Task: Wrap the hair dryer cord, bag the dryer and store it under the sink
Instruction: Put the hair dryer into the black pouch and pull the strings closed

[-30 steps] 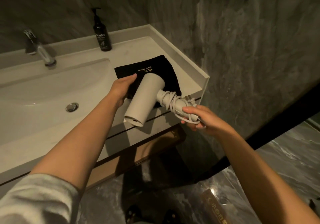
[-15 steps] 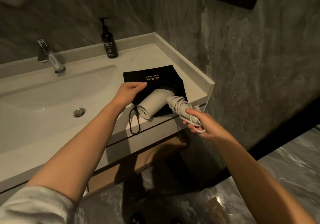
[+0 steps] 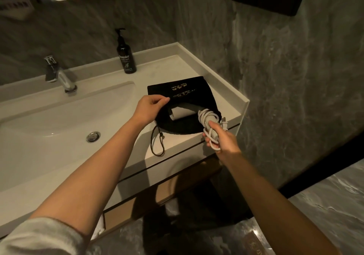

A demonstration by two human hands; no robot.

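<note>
Bag (image 3: 181,91) lies flat on counter (image 3: 169,67), just beyond left hand (image 3: 146,108), which pinches its near-left edge. Dryer (image 3: 182,112) body sits in bag mouth, directly right of left hand; handle sticks out toward right hand (image 3: 222,140). Cord (image 3: 206,116) coiled round handle, inside right hand's grip, over counter's front edge. Drawstring (image 3: 157,144) trails on counter below left hand. Basin (image 3: 59,116) left of left hand; drain (image 3: 93,136) near-left; faucet (image 3: 59,75) far-left; bottle (image 3: 126,57) behind, by back wall.

I log a black pump bottle (image 3: 126,57) upright at the counter's (image 3: 173,65) back edge, a chrome tap (image 3: 59,75) behind the white basin (image 3: 59,120), a round drain (image 3: 93,136), and grey marble walls (image 3: 285,77).
</note>
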